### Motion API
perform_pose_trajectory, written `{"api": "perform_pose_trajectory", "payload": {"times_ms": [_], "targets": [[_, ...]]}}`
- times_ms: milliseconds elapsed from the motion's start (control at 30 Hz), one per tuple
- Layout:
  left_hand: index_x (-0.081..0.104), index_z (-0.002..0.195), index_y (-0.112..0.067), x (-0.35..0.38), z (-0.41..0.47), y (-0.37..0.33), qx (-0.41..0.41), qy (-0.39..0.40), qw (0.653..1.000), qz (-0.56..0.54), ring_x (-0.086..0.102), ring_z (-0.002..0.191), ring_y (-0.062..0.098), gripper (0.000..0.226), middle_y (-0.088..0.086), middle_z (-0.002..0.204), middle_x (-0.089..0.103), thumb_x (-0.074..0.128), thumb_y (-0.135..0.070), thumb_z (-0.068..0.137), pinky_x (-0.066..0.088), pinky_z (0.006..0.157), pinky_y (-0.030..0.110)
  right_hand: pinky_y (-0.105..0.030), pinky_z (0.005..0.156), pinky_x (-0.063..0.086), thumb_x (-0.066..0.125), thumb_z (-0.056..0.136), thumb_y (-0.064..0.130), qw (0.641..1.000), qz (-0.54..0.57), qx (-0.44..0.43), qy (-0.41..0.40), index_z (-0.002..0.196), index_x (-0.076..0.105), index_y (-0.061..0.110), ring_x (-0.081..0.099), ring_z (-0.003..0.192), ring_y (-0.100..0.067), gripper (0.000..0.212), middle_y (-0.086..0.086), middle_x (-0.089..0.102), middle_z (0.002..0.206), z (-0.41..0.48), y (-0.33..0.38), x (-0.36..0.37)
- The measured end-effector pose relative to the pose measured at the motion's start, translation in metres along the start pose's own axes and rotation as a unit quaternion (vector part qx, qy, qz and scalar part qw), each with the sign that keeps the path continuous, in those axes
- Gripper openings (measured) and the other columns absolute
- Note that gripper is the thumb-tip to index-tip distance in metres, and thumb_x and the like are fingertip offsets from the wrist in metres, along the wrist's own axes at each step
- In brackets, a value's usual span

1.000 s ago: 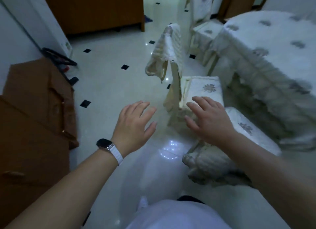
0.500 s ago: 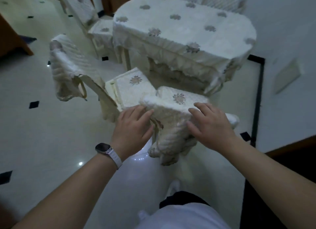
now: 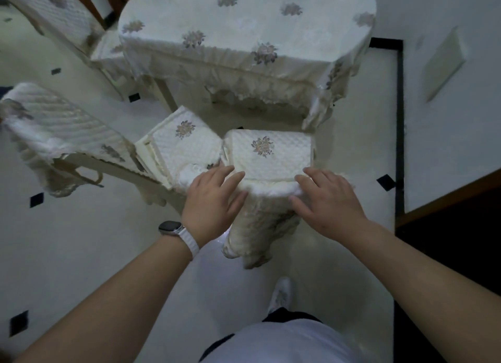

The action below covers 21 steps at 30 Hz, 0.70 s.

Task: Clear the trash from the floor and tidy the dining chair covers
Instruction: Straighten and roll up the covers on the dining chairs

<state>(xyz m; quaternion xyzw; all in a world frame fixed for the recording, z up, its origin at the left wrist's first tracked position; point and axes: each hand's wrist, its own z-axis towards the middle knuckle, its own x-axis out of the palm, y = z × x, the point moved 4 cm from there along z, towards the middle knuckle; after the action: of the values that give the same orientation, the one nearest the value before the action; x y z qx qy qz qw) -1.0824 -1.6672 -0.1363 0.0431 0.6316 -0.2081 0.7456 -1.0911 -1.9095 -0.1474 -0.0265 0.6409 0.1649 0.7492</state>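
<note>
Pressing down with left hand (image 3: 214,197) and right hand (image 3: 328,202), both flat with straight fingers, pinching nothing, on the top edge of the chair-back cover (image 3: 260,224), at 6 o'clock of the seat cushion (image 3: 268,154). Probably spread toward either end so as to smooth and square it. Looks quilted, cream, frilled, hanging bunched and uneven below. At 10 o'clock, a 2nd chair cover (image 3: 54,124), rumpled.

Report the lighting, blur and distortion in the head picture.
Head view: dim, flat, bluish light, no hard shadows; a small glare on the floor by the left hand; the chair cover at far left is smeared by blur; the right hand and cushion are fairly sharp; wide-angle bending bows the table edge.
</note>
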Motion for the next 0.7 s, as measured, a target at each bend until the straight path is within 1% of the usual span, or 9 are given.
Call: {"api": "perform_pose_trajectory", "payload": {"times_ms": [67, 167, 300, 433, 500, 600, 700], "targets": [[0.062, 0.128, -0.020, 0.009, 0.005, 0.003, -0.001, 0.012, 1.000, 0.014, 0.054, 0.120, 0.031, 0.045, 0.007, 0.131, 0.060, 0.043, -0.047, 0.097, 0.040, 0.098, 0.044, -0.044, 0.090, 0.045, 0.042, 0.087, 0.053, 1.000, 0.014, -0.004, 0.013, 0.118, 0.063, 0.016, 0.054, 0.115, -0.030, 0.052, -0.008, 0.060, 0.128, 0.005, -0.007, 0.010], [0.063, 0.125, -0.019, 0.020, 0.007, 0.007, -0.016, 0.024, 0.999, 0.018, 0.055, 0.118, 0.029, 0.044, 0.005, 0.128, 0.061, 0.044, -0.046, 0.097, 0.041, 0.096, 0.042, -0.042, 0.090, 0.045, 0.040, 0.088, 0.055, 0.999, 0.032, -0.010, 0.004, 0.116, 0.064, 0.015, 0.056, 0.113, -0.030, 0.055, -0.008, 0.062, 0.124, 0.011, -0.012, 0.019], [0.064, 0.125, -0.018, 0.028, 0.005, 0.013, -0.027, 0.027, 0.999, 0.004, 0.057, 0.115, 0.027, 0.049, 0.005, 0.123, 0.063, 0.041, -0.051, 0.097, 0.042, 0.094, 0.040, -0.041, 0.092, 0.042, 0.039, 0.090, 0.055, 0.998, 0.062, -0.019, 0.010, 0.118, 0.063, 0.014, 0.055, 0.113, -0.029, 0.056, -0.008, 0.062, 0.124, 0.015, -0.015, 0.035], [0.064, 0.124, -0.016, 0.034, 0.008, 0.020, -0.025, 0.011, 1.000, 0.001, 0.055, 0.116, 0.027, 0.056, 0.005, 0.123, 0.063, 0.036, -0.058, 0.098, 0.041, 0.097, 0.045, -0.041, 0.090, 0.040, 0.041, 0.091, 0.054, 0.996, 0.079, -0.036, -0.023, 0.114, 0.066, 0.013, 0.058, 0.107, -0.029, 0.053, -0.007, 0.065, 0.118, 0.016, -0.014, 0.046], [0.063, 0.123, -0.016, 0.040, 0.008, 0.023, -0.024, 0.001, 1.000, 0.006, 0.053, 0.117, 0.027, 0.061, 0.005, 0.124, 0.063, 0.031, -0.061, 0.098, 0.040, 0.099, 0.048, -0.042, 0.087, 0.041, 0.040, 0.091, 0.055, 0.995, 0.081, -0.046, -0.035, 0.111, 0.066, 0.013, 0.060, 0.101, -0.029, 0.054, -0.007, 0.066, 0.113, 0.017, -0.015, 0.050], [0.063, 0.120, -0.015, 0.047, 0.008, 0.029, -0.014, -0.017, 1.000, 0.006, 0.053, 0.117, 0.028, 0.060, 0.005, 0.121, 0.063, 0.031, -0.061, 0.098, 0.038, 0.102, 0.053, -0.041, 0.078, 0.043, 0.041, 0.093, 0.057, 0.992, 0.082, -0.064, -0.069, 0.104, 0.067, 0.012, 0.061, 0.089, -0.029, 0.052, -0.005, 0.068, 0.100, 0.020, -0.017, 0.051], [0.062, 0.117, -0.014, 0.054, 0.014, 0.033, -0.002, -0.019, 1.000, -0.015, 0.054, 0.114, 0.029, 0.062, 0.006, 0.117, 0.062, 0.030, -0.063, 0.098, 0.031, 0.106, 0.054, -0.040, 0.073, 0.043, 0.041, 0.094, 0.059, 0.988, 0.083, -0.075, -0.104, 0.098, 0.068, 0.012, 0.061, 0.082, -0.029, 0.054, -0.004, 0.067, 0.091, 0.022, -0.021, 0.056]]}}
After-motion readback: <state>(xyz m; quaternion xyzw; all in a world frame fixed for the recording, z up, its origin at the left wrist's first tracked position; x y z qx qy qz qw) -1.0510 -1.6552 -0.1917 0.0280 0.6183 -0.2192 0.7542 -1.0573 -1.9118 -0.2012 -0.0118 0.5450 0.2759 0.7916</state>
